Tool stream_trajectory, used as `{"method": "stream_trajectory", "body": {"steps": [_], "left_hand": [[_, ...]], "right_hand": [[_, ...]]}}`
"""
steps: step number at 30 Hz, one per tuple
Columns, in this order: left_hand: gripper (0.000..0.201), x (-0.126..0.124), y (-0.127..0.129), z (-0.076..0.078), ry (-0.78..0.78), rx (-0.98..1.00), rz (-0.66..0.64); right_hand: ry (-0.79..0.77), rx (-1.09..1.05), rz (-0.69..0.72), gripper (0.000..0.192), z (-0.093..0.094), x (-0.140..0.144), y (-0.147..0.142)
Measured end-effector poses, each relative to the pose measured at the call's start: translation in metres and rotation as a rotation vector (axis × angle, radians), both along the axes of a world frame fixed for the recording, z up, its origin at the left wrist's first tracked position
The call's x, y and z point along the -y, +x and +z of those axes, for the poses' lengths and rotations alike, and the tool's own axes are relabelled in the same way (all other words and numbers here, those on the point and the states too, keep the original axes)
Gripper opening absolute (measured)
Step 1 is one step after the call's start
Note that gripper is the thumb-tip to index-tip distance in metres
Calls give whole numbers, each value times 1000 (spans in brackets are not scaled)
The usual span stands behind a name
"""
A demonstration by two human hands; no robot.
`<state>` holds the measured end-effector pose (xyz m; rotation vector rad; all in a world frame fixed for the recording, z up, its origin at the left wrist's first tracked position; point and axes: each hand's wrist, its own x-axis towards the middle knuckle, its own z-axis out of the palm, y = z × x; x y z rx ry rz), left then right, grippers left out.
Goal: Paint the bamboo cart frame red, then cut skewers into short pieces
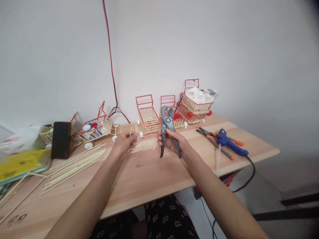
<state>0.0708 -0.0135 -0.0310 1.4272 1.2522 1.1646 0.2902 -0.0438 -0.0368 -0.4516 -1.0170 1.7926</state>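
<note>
My right hand [175, 141] grips a grey ratchet-type pipe cutter [168, 123] with black handles, raised over the middle of the wooden table. Its jaws point up and stand apart, with nothing between them. My left hand [126, 142] is closed in a pinch on a short pale wooden stick [130, 134], only partly visible. Just under that hand lies a small heap of cut short sticks [136, 148]. Left of my left forearm, a bundle of long thin sticks [72, 169] rests on the table.
Miniature stick carts with red trim line the wall, including one bare basket [149, 116] and a stacked pair [196, 104]. On the right lie a blue glue gun [231, 143] and orange-handled pliers [219, 147]. A black phone [61, 140] leans at left beside a yellow package [22, 164].
</note>
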Motion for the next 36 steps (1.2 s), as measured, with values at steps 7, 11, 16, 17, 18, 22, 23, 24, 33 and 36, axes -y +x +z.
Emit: {"method": "stream_trajectory", "body": {"steps": [7, 11, 16, 17, 18, 22, 23, 24, 33, 36], "left_hand": [[13, -1, 49, -20, 173, -567, -144], [13, 1, 62, -22, 215, -620, -137], [9, 8, 68, -23, 253, -584, -187], [11, 8, 68, -23, 260, -572, -194], [14, 8, 67, -23, 265, -562, -198], [22, 3, 55, -22, 263, -520, -177], [22, 2, 51, -21, 254, -510, -163], [22, 3, 48, -21, 237, -488, -155], [16, 53, 45, 10, 243, -203, 37], [21, 62, 53, 24, 344, -201, 58]], "right_hand": [[16, 23, -94, 32, 5, -1, 5], [37, 43, -74, 32, 2, -3, 3], [74, 86, -61, 31, -3, -4, 2], [81, 89, -67, 31, -3, -3, 2], [85, 91, -75, 30, -3, -3, 2], [96, 116, -108, 28, -5, -1, 0], [97, 132, -110, 29, -6, -1, -1], [99, 151, -112, 30, -7, -1, -2], [171, 277, -280, 29, -11, -4, -11], [221, 428, -417, 25, -11, -4, -14]]}}
